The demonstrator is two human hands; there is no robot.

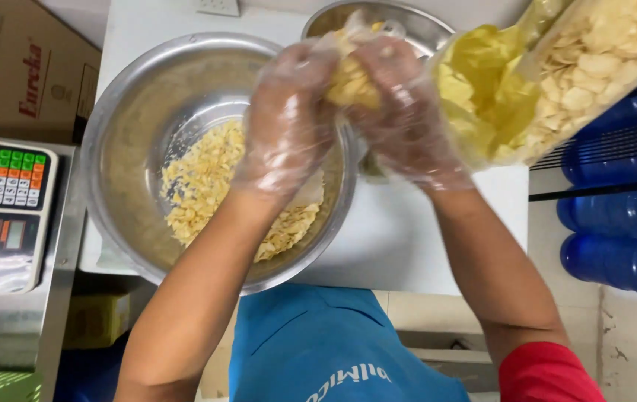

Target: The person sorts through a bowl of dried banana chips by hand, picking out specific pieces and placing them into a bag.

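Small clear packet of pale yellow chips (352, 78), bulging and crumpled, held upright above the far right rim of the large steel bowl (121, 112). The left hand (288, 123) and the right hand (400, 112), both in thin transparent gloves, clasp the packet from either side, fingers bunched around its top. The bowl, round and shiny, holds a shallow, loose heap of chips (210, 186) spread across its bottom, directly below and left of the packet.
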